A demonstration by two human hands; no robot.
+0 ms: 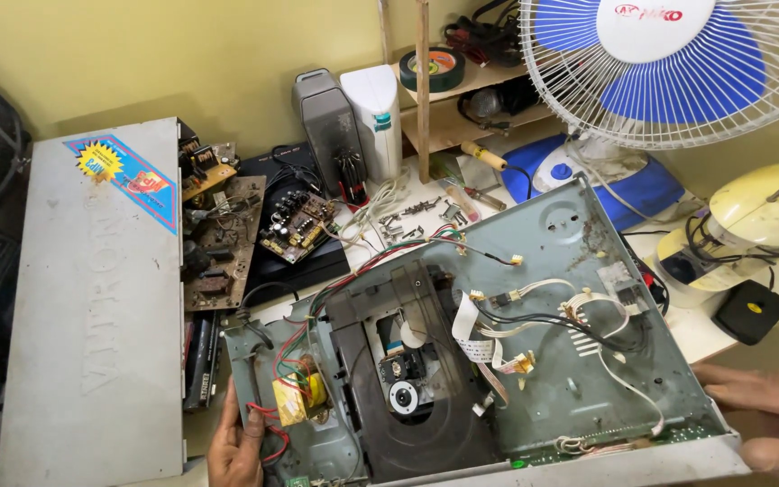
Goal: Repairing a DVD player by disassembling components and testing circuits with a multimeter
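Both hands, left (234,444) & right (773,417), grip opened disc player chassis (579,379) on bench w/ fan (669,63) behind

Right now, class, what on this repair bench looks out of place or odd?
The disc player chassis sits askew, uncovered, with unplugged wires trailing inside. Its grey cover lies apart on the left, loose screws are scattered behind, and bare circuit boards lie stacked. The left hand and right hand grip its edges.

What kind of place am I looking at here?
Probably an electronics repair bench. An opened disc player lies with its wiring bare, loose circuit boards sit beside it, and screws are scattered on the table.
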